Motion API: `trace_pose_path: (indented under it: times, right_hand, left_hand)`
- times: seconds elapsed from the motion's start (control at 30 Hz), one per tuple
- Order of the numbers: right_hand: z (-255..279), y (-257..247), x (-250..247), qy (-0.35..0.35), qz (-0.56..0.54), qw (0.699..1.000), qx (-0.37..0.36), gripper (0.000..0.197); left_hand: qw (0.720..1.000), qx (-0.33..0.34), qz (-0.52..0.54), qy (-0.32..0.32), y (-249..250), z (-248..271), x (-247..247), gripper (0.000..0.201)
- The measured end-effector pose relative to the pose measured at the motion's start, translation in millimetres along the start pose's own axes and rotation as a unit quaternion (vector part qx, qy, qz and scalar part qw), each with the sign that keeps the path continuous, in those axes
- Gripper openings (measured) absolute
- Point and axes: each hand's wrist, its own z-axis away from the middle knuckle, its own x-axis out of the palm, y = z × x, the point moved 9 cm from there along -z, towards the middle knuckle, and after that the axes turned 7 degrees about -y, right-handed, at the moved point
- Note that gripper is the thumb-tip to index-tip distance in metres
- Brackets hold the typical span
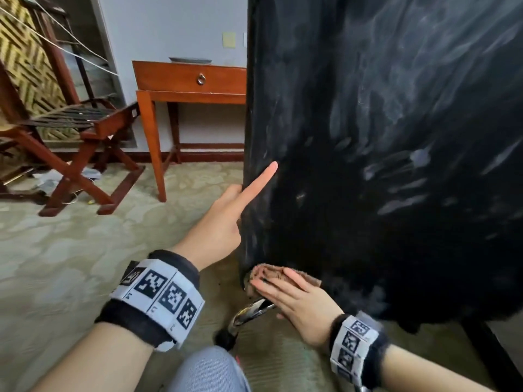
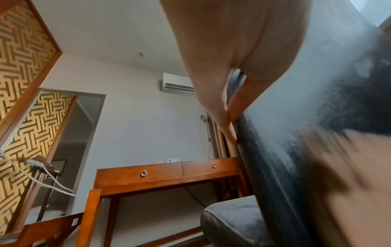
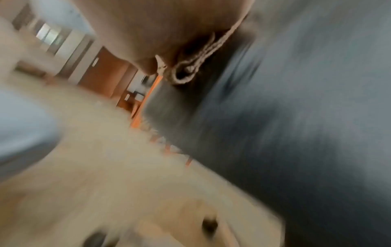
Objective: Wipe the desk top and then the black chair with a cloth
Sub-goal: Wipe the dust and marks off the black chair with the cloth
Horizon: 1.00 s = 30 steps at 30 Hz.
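— What are the hands doing, starting at the fingers?

— I am seeing my right hand (image 1: 294, 304) lying with straight fingers (image 1: 268, 285) flat on a brown cloth (image 1: 271, 274), pressing it against the lower left corner of the black chair (image 1: 382, 151) back. The cloth is showing just past the fingertips and under them. The right wrist view is blurring heavily, so I am only making out the cloth's folded edge (image 3: 190, 66) beside the hand there.

— And the left?

— My left hand (image 1: 226, 224) is gripping the side edge of the chair back above the cloth: the thumb is lying out straight along the dark fabric, and the other fingers (image 2: 222, 120) are wrapping round behind the edge. The pile is showing pale streaks up and to the right of the thumb.

— Beyond the hands?

— Below the right fingers a chrome leg (image 1: 252, 311) is slanting toward the carpet (image 1: 70, 250). Past the left hand a wooden desk (image 1: 186, 80) with ring-pull drawers is standing against the wall, and further left a wooden folding chair (image 1: 70, 137).
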Motion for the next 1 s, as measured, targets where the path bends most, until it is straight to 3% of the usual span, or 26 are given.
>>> trace_pose_path:
  times: [0.03,0.1,0.23,0.3,0.43,0.47,0.57,0.63,0.7,0.77,0.83,0.93,1.0]
  right_hand:
    - [-2,-9,10,-0.003,0.014,1.000,-0.019,0.074]
    - [-11,5,-17,0.065,0.028,0.997,-0.025,0.058]
    - [-29,85,-110,0.195,-0.003,0.976,0.102,0.055]
    - [-37,74,-104,0.189,0.007,0.977,0.103,0.060]
    - [-37,-24,-4,-0.028,0.023,0.999,-0.035,0.059]
    - [-35,-28,4,-0.042,0.035,0.997,-0.049,0.058]
    - [-33,13,-45,0.072,0.050,0.996,-0.033,0.064]
    - [-26,76,-113,0.186,0.058,0.979,0.054,0.062]
    - [-13,134,-175,0.255,0.060,0.956,0.130,0.054]
    - [-6,162,-203,0.264,0.039,0.946,0.187,0.053]
    - [-7,152,-194,0.255,0.027,0.948,0.189,0.056]
    - [-12,106,-141,0.181,0.045,0.979,0.088,0.057]
    - [-2,117,-144,0.178,0.070,0.980,0.049,0.055]
  left_hand:
    - [1.000,-0.003,-0.002,-0.005,0,-1,1,0.102]
    - [1.000,-0.011,-0.001,-0.004,-4,-4,0,0.104]
    - [0.999,-0.007,0.026,0.030,-8,-6,-8,0.105]
    - [0.999,-0.003,0.038,0.024,-7,-3,-8,0.104]
    - [1.000,-0.007,0.014,0.006,-5,-1,-7,0.102]
    - [1.000,-0.003,0.013,0.009,-4,0,-8,0.102]
    - [0.999,0.019,0.027,0.009,4,0,-13,0.103]
    - [0.997,0.031,0.057,0.029,7,0,-20,0.105]
    - [0.994,0.035,0.092,0.048,8,-1,-25,0.108]
    - [0.988,0.047,0.128,0.069,12,-5,-33,0.112]
    - [0.984,0.066,0.139,0.085,20,-12,-42,0.114]
    - [0.983,0.086,0.120,0.108,34,-21,-61,0.116]
    - [0.989,0.076,0.075,0.104,41,-23,-66,0.117]
